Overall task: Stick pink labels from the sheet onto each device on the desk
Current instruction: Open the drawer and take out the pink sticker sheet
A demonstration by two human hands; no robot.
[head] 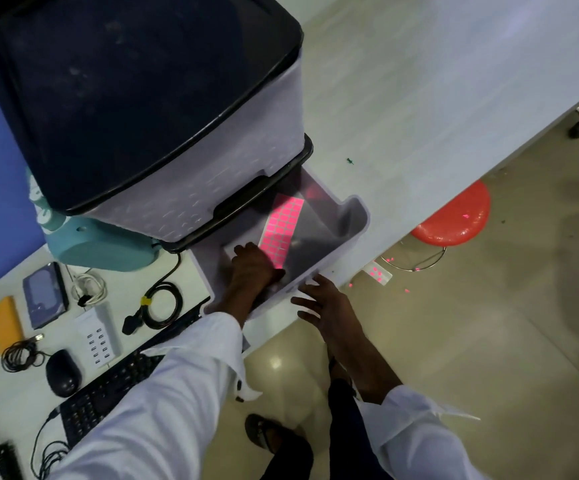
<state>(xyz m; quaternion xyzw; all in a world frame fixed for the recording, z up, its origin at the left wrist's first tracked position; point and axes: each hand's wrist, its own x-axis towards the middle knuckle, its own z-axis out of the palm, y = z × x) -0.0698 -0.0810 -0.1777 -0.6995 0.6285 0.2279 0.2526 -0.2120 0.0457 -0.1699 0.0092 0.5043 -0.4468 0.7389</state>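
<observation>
A sheet of pink labels point(283, 225) lies slanted inside the open bottom drawer point(352, 220) of a grey plastic drawer unit point(212, 174). My left hand point(251, 270) reaches into the drawer and holds the sheet's near end on its thumb side. With fingers spread, my right hand point(321, 301) rests at the drawer's front rim and holds nothing. To the left, the white desk point(191, 271) holds a black keyboard point(108, 393), a black mouse point(62, 373), a white multi-port hub point(98, 336), a yellow flat device point(5, 322) and a dark cased device point(44, 294).
A coiled black power cable point(158, 304), a white cable point(89, 287) and a thin black cable point(20, 355) lie among the devices. A teal object point(101, 247) stands behind the unit. A red stool point(454, 216) and scattered pink scraps are on the floor to the right.
</observation>
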